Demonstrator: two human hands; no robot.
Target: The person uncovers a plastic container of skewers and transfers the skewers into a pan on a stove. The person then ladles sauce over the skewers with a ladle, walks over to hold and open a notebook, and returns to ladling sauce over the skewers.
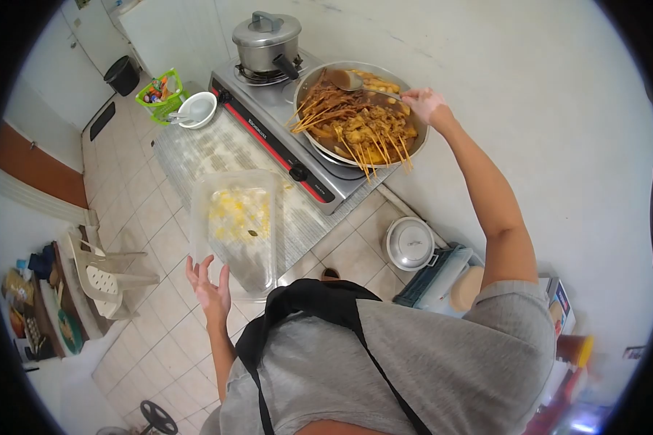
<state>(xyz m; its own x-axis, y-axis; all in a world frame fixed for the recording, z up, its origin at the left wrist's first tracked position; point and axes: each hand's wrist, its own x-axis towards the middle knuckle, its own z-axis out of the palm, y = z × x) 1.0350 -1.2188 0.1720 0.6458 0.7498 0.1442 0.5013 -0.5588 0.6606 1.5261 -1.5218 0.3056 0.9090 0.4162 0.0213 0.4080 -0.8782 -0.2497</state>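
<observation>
My right hand (pixel 426 106) grips the handle end of a ladle (pixel 343 80) at the right rim of a wide pan (pixel 422 145). The ladle's bowl lies among the food near the far side of the pan. Several skewers of meat (pixel 374 125) rest in brown sauce, their sticks poking over the near and left edges. My left hand (pixel 212 293) is open, fingers spread and curved, beside the lower left of a clear plastic container (pixel 270 239). Whether it touches the container I cannot tell. Yellowish residue and a dark leaf lie in the container.
The pan sits on a two-burner gas stove (pixel 268 138), beside a lidded pot (pixel 267 47). A white bowl (pixel 209 109) with utensils and a green basket (pixel 170 109) are at the left. A lidded silver pot (pixel 408 243) stands lower right; a plastic chair (pixel 98 279) stands left.
</observation>
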